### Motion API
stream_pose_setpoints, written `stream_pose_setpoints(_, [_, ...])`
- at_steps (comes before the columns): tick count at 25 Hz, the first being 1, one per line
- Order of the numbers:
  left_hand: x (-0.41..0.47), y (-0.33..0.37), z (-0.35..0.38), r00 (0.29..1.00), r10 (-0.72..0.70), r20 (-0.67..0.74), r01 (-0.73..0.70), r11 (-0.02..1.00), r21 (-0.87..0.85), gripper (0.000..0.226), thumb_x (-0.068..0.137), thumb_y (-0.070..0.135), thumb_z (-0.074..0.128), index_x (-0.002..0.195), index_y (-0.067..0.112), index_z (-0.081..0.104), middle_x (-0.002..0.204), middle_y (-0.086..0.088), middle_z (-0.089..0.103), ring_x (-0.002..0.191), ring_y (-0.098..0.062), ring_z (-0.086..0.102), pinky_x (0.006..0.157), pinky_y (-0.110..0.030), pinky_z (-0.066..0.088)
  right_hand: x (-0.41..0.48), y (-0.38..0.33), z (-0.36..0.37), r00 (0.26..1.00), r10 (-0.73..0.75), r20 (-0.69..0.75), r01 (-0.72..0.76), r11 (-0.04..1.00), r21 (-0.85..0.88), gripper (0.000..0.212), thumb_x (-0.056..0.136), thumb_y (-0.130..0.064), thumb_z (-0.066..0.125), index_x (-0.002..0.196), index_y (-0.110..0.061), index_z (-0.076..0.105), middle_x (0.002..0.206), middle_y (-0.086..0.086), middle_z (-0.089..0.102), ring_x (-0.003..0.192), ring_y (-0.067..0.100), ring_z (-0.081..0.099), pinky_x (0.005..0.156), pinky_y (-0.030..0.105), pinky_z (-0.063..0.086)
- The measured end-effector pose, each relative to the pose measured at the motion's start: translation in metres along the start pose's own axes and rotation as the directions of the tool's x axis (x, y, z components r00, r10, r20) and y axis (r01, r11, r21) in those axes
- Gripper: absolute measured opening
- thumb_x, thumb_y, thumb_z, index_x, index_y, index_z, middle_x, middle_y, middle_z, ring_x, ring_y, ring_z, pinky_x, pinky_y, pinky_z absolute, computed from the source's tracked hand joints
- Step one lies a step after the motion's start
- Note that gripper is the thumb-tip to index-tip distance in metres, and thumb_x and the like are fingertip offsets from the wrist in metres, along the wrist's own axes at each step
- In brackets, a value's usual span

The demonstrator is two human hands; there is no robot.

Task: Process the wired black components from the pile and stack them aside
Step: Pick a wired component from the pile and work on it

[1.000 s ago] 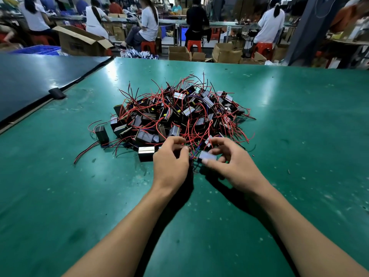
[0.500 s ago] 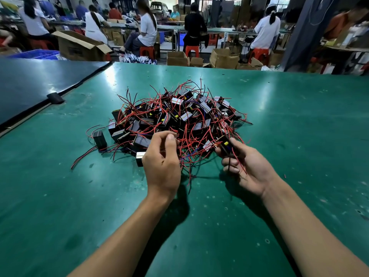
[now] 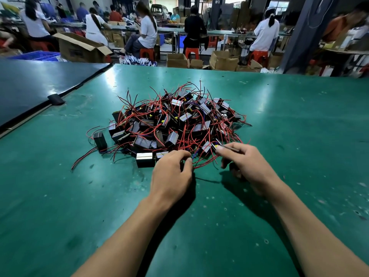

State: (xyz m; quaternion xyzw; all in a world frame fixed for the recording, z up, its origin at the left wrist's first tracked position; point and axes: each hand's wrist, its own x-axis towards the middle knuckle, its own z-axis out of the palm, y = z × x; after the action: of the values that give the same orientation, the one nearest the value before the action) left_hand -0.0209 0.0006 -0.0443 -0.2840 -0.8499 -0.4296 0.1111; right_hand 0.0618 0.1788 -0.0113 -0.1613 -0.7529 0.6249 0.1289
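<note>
The person is leaning over a green table (image 3: pixel 289 136), where the pile (image 3: pixel 173 120) of wired black components is sitting near the middle, a tangle of small black blocks and red wires. Both bare hands are working at the pile's near edge.

The right hand (image 3: pixel 249 164) is pinching a thin lead (image 3: pixel 232 148) between thumb and forefinger. The lead is running toward a component with a yellow spot (image 3: pixel 215 146) at the pile's near right rim. Something dark is showing under that hand's lower fingers (too blurred to name).

The left hand (image 3: pixel 171 174) is hovering knuckles-up just beside it, its fingers curling down against the pile's edge. Loops of red wire (image 3: pixel 199 165) are emerging beside the thumb. Whether this hand is grasping anything cannot be told, since the back of the hand is hiding the fingertips.

Just left of that hand a black block (image 3: pixel 145 159) with a pale top band is lying on the table, touching the pile's fringe. Further left a lone component (image 3: pixel 100 139) is standing upright, slightly apart from the heap, its wires trailing across the table.

To the left a darker tabletop (image 3: pixel 30 86) is butting against the green one, with a small black clip (image 3: pixel 56 99) sitting at the seam. Beyond the table's far edge, people are sitting on red stools (image 3: pixel 147 53) at long benches, among open cardboard boxes (image 3: pixel 79 47).
</note>
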Motion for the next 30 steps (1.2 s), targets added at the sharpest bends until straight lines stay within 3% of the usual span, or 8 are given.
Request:
stream_pose_setpoints(3, [-0.001,0.001,-0.001,0.997,-0.057,-0.046,0.048,0.983,-0.175,0.033,0.099,0.038,0.045,0.085,0.018,0.067,0.075,0.005,0.066,0.072,-0.014,0.059,0.069,-0.038,0.050,0.004,-0.005,-0.015,0.999,0.031,-0.033,-0.017,0.934,0.357,0.026,0.085,-0.046,0.065,0.081,-0.020,0.067,0.072,0.003,0.067,0.039,0.008,0.036,0.036,0.017,0.024])
stream_pose_setpoints(6, [-0.001,0.006,-0.006,0.985,-0.150,-0.086,0.110,0.928,-0.356,0.038,0.097,0.047,0.042,0.084,0.020,0.065,0.070,0.003,0.064,0.069,-0.018,0.061,0.066,-0.046,0.052,0.007,-0.004,-0.019,0.992,0.096,-0.081,-0.004,0.672,0.741,0.028,0.096,-0.043,0.054,0.088,-0.017,0.060,0.071,-0.001,0.066,0.039,0.005,0.032,0.036,0.018,0.024])
stream_pose_setpoints(12, [-0.004,0.023,-0.004,0.995,0.049,-0.082,-0.068,0.965,-0.254,0.032,0.094,0.032,0.061,0.118,0.013,0.070,0.109,0.005,0.072,0.098,-0.009,0.067,0.090,-0.036,0.054,0.000,0.001,0.032,0.974,0.186,0.132,-0.223,0.896,0.383,0.033,0.097,-0.048,0.055,0.091,-0.017,0.064,0.073,-0.002,0.069,0.044,0.006,0.046,0.037,0.018,0.034])
stream_pose_setpoints(16, [-0.003,0.033,-0.005,0.988,-0.153,-0.030,0.115,0.846,-0.521,0.018,0.093,0.017,0.065,0.107,0.012,0.074,0.097,0.003,0.075,0.093,-0.009,0.069,0.090,-0.033,0.055,-0.005,0.012,0.045,0.980,0.117,0.162,-0.157,0.952,0.262,0.037,0.084,-0.059,0.069,0.083,-0.022,0.075,0.066,-0.002,0.064,0.050,0.010,0.055,0.043,0.020,0.042])
stream_pose_setpoints(19, [-0.001,0.033,-0.009,0.962,-0.271,0.045,0.236,0.733,-0.638,0.009,0.091,0.015,0.067,0.094,0.012,0.075,0.086,-0.002,0.075,0.085,-0.017,0.071,0.084,-0.034,0.057,0.002,0.020,0.038,0.999,0.038,-0.004,-0.038,0.998,0.048,0.041,0.088,-0.060,0.063,0.084,-0.022,0.076,0.077,-0.002,0.075,0.055,0.007,0.059,0.049,0.018,0.044])
stream_pose_setpoints(23, [-0.001,0.031,-0.010,0.916,-0.357,0.185,0.380,0.619,-0.687,0.008,0.092,0.018,0.067,0.090,0.013,0.073,0.082,-0.005,0.075,0.080,-0.022,0.071,0.073,-0.042,0.059,0.017,0.029,0.017,0.924,0.241,-0.297,-0.132,0.930,0.344,0.016,0.096,-0.022,0.064,0.095,-0.007,0.069,0.095,0.014,0.076,0.054,0.007,0.057,0.049,0.022,0.045])
stream_pose_setpoints(27, [-0.002,0.022,-0.008,0.927,-0.340,0.160,0.369,0.747,-0.553,0.007,0.087,0.022,0.073,0.091,0.017,0.075,0.082,0.002,0.075,0.083,-0.014,0.071,0.078,-0.030,0.058,0.022,0.027,0.002,0.897,0.430,-0.100,-0.261,0.701,0.664,0.027,0.095,-0.015,0.065,0.108,0.008,0.063,0.067,0.009,0.071,0.048,0.007,0.057,0.044,0.018,0.047])
stream_pose_setpoints(30, [-0.003,0.021,-0.008,0.941,-0.309,0.140,0.339,0.825,-0.452,0.006,0.085,0.024,0.074,0.087,0.019,0.076,0.077,0.004,0.074,0.076,-0.010,0.069,0.071,-0.022,0.057,0.023,0.026,0.005,0.916,0.398,-0.040,-0.234,0.614,0.754,0.021,0.094,-0.016,0.066,0.103,0.002,0.062,0.077,0.011,0.068,0.049,0.007,0.055,0.043,0.017,0.047])
